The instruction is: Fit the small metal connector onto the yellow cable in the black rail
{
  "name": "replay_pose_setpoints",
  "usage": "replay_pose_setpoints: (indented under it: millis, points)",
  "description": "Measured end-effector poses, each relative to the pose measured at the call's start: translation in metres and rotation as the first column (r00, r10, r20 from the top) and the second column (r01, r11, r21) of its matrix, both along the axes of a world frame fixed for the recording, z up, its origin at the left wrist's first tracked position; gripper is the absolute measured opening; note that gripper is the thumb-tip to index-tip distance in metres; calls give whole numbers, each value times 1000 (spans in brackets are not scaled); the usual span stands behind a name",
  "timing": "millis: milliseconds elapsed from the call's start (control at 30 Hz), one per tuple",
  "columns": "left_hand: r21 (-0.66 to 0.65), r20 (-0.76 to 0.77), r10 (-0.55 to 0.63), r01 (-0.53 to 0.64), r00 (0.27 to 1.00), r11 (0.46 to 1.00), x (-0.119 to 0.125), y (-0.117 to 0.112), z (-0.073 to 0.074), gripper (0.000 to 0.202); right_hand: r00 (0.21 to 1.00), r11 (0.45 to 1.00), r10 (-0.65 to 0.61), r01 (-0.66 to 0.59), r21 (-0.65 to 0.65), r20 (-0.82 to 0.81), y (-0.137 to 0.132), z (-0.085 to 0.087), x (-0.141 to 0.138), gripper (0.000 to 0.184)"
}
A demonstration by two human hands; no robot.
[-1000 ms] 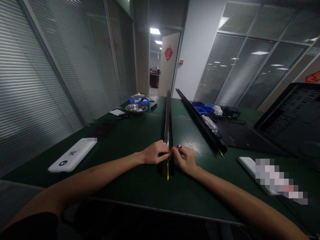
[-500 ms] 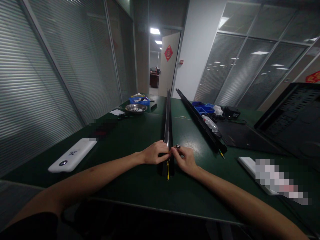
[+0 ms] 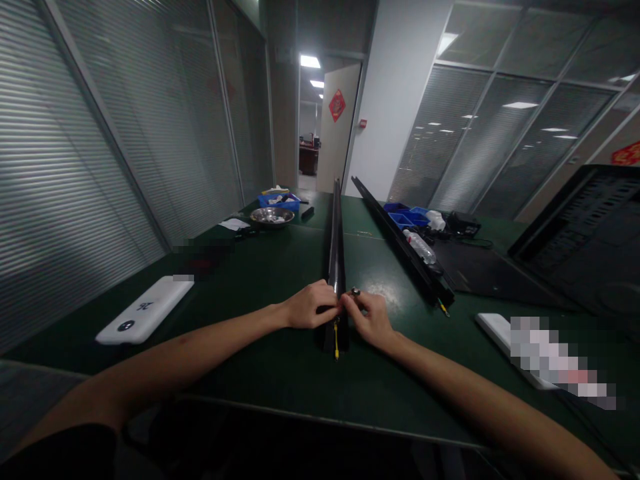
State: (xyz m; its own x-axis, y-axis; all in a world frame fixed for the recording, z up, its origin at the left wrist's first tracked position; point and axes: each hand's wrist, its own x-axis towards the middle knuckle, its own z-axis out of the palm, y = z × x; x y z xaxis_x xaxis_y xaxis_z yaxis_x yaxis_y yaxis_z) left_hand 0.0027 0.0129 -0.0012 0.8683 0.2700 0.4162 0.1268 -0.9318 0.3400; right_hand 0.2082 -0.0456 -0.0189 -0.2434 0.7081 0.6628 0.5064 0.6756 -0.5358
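A long black channel-shaped rail (image 3: 336, 247) lies lengthwise on the green table. From its near end, a short yellow wire (image 3: 337, 340) with a small terminal sticks out towards me. My left hand (image 3: 313, 305) is closed at the rail's left side, with thumb and fingers pinched over the channel. Against it from the right, my right hand (image 3: 369, 317) is closed too, thumb and forefinger meeting above the rail. A dark ring-like piece (image 3: 355, 292) shows at its fingers. Whatever the fingertips pinch is hidden. The wire hangs just below both hands.
A second black rail (image 3: 400, 240), with a green-yellow wire, lies to the right. Beyond it are a plastic bottle (image 3: 420, 247) and blue bins (image 3: 410, 217). A metal bowl (image 3: 271, 217) and white case (image 3: 147, 311) stand left; a black panel (image 3: 585, 247) rises right.
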Motion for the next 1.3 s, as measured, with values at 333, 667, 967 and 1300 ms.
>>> replay_pose_setpoints:
  millis: [333,667,967,1300]
  points:
    - [9,-13,-3,3,1000,1000,-2,0,0,15,998,998,55,-55,-31,-19,1,3,1,38]
    - [15,-16,-7,7,1000,1000,-2,0,0,15,997,996,78,-79,-38,-17,2,3,2,36]
    - [23,-11,1,-1,1000,1000,0,3,-4,18,1000,1000,-16,16,-2,-9,3,-5,1,38]
    - [37,-5,-3,3,1000,999,-1,0,0,15,999,999,44,-44,-29,-8,3,-1,1,36]
